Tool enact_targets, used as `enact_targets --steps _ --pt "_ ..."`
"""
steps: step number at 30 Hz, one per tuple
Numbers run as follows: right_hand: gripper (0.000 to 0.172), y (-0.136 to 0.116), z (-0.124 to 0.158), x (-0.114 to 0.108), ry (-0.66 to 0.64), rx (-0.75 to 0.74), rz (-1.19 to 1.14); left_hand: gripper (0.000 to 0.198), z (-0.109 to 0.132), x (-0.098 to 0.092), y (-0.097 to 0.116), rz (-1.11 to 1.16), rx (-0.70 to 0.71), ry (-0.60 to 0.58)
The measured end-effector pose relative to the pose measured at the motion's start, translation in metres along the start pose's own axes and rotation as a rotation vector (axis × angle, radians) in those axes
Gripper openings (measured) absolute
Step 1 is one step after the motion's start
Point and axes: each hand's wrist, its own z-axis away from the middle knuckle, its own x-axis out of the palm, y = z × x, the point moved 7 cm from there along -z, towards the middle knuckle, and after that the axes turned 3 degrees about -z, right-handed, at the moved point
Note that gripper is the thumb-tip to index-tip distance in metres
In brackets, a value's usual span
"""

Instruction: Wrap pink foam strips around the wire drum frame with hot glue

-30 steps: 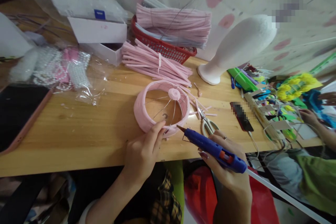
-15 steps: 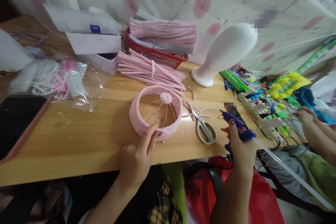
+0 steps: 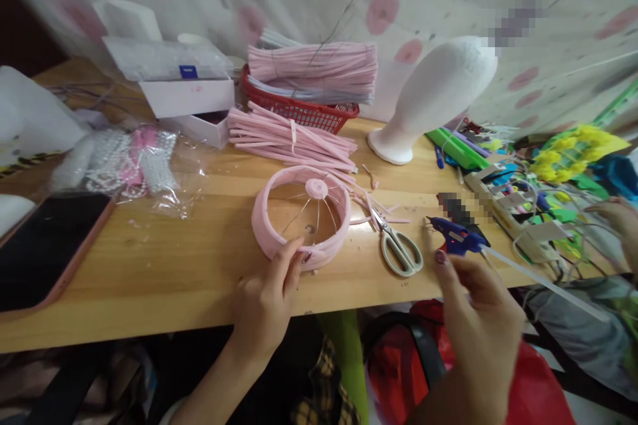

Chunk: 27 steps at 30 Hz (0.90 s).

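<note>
A round pink-wrapped wire frame (image 3: 264, 226) with a small pink disc at the centre of its wires rests on the table. My left hand (image 3: 272, 295) pinches its near rim between thumb and fingers. To the right, a blue glue gun (image 3: 456, 236) with a long clear glue stick (image 3: 543, 281) in its back end lies at the table's front right. Just in front of it is my right hand (image 3: 481, 315), thumb out and fingers loosely bent, holding nothing that I can see. Scissors (image 3: 403, 254) with pale handles lie between the frame and the glue gun.
Behind the frame lie a pink strip bundle (image 3: 294, 139) and a red basket (image 3: 299, 109) of more strips. A white foam head (image 3: 438, 96) stands at the back. On the left are a phone (image 3: 50, 246) and bagged beads (image 3: 129, 163); another person's hand (image 3: 621, 219) is at far right.
My right hand has let go of the glue gun, which now lies on the table, and has drawn back towards me. My left hand keeps its pinch on the frame.
</note>
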Motion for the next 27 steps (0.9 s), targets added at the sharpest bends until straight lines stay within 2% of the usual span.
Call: enact_targets --steps 2,4,5,7,10,16,23,27 --pt "0.021 -0.051 0.004 0.036 -0.264 -0.399 -0.197 0.027 -0.001 -0.002 0.001 0.003 0.004 0.017" --pt "0.021 -0.083 0.009 0.070 -0.496 -0.658 -0.245 0.029 -0.002 -0.004 0.001 -0.014 0.004 0.023" --pt "0.025 -0.092 0.010 0.082 -0.549 -0.730 -0.250 0.031 -0.003 -0.004 0.001 -0.028 0.001 0.021" --pt "0.025 -0.099 0.008 0.094 -0.540 -0.809 -0.228 0.034 -0.003 -0.005 0.000 -0.038 -0.004 0.016" --pt "0.017 -0.096 0.009 0.097 -0.457 -0.817 -0.160 0.034 -0.003 -0.007 -0.004 -0.005 -0.025 0.019" --pt "0.006 -0.096 0.029 0.094 -0.431 -0.726 -0.191 0.031 -0.004 -0.016 -0.012 0.058 -0.047 0.019" --pt "0.010 -0.108 0.044 0.092 -0.383 -0.662 -0.218 0.026 0.001 -0.017 -0.023 0.172 -0.142 -0.025" --pt "0.012 -0.111 0.050 0.091 -0.358 -0.655 -0.232 0.023 0.005 -0.017 -0.029 0.173 -0.182 -0.001"
